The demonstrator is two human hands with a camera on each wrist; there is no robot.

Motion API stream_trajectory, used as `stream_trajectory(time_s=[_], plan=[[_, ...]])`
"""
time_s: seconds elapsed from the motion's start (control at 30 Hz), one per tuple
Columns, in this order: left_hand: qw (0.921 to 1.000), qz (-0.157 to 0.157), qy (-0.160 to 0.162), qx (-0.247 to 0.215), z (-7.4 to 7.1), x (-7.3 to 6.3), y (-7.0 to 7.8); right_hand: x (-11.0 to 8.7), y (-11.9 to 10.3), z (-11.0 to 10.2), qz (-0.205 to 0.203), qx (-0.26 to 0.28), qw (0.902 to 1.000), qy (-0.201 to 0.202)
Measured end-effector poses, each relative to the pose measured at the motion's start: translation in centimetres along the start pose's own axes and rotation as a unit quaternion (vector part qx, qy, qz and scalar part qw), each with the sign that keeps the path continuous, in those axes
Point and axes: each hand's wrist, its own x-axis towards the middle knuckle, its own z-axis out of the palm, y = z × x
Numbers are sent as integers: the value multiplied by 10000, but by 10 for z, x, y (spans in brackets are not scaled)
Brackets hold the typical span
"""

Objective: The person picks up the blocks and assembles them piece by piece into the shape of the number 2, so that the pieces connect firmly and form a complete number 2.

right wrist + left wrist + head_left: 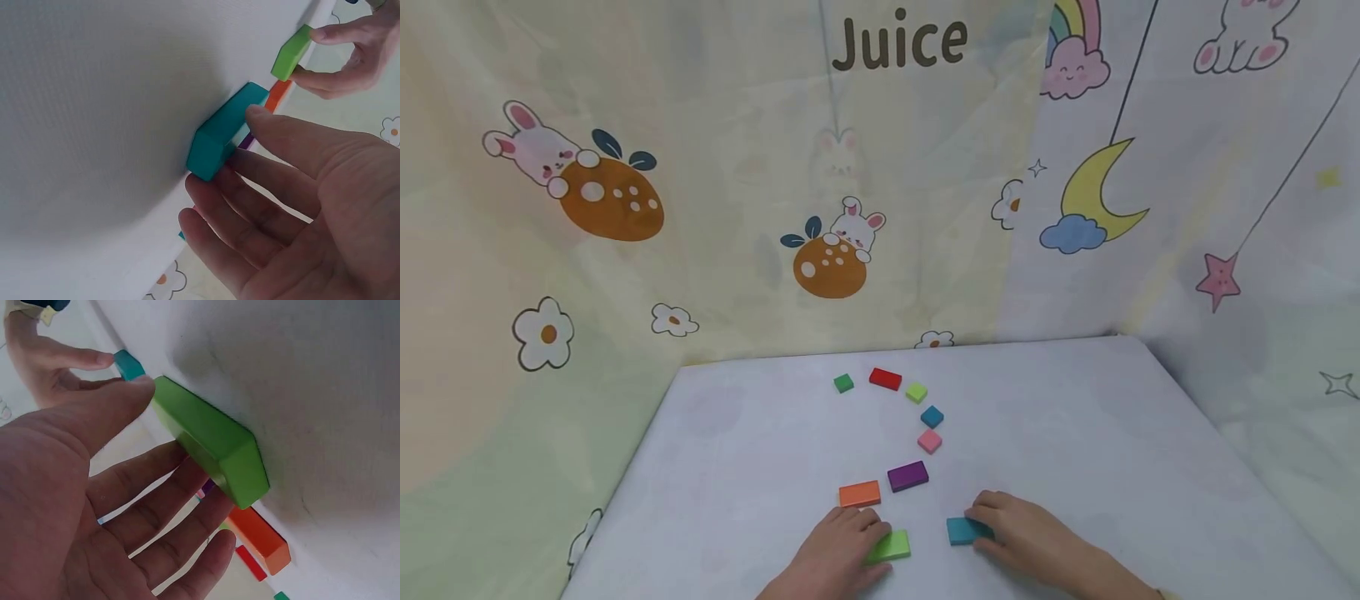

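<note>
My left hand (838,552) holds a light green block (891,546) between thumb and fingers at the front of the table. In the left wrist view the thumb is at one end of this green block (209,440) and the fingers at its far side. To the right, my right hand (1030,537) grips a teal block (964,531) by its edges. The right wrist view shows the thumb on one side of the teal block (222,134) and fingertips on the other. Both blocks lie flat on the white table, a short gap apart.
Behind the hands lie an orange block (859,493) and a purple block (907,476). A curve of small blocks continues back: pink (929,441), blue (932,416), yellow-green (916,392), red (885,379) and green (843,382). A patterned cloth (730,250) hangs behind the white table (1075,433).
</note>
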Motion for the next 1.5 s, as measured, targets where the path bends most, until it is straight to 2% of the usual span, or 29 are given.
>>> stream_trajectory(time_s=[0.1, 0.4, 0.73, 1.0, 1.2, 1.5], plan=[[9999, -16, 93, 44, 2, 0, 0, 2, 0, 0, 83, -54, 9999, -61], [9989, 42, 434, 177, 5, -1, -1, 1, 1, -1, -20, -160, 9999, 12], [9937, 172, 1020, 434, 5, -2, -3, 3, 0, 1, -47, -175, 9997, 157], [9923, 175, 1114, 507, 7, 0, -5, 4, -2, 1, 35, -225, 9997, 128], [9929, 192, 1096, 425, 8, 1, -5, 4, -2, 3, -94, -294, 9993, 189], [9952, 47, 932, 312, 6, 2, -4, 6, -5, 3, -203, -336, 9990, 220]])
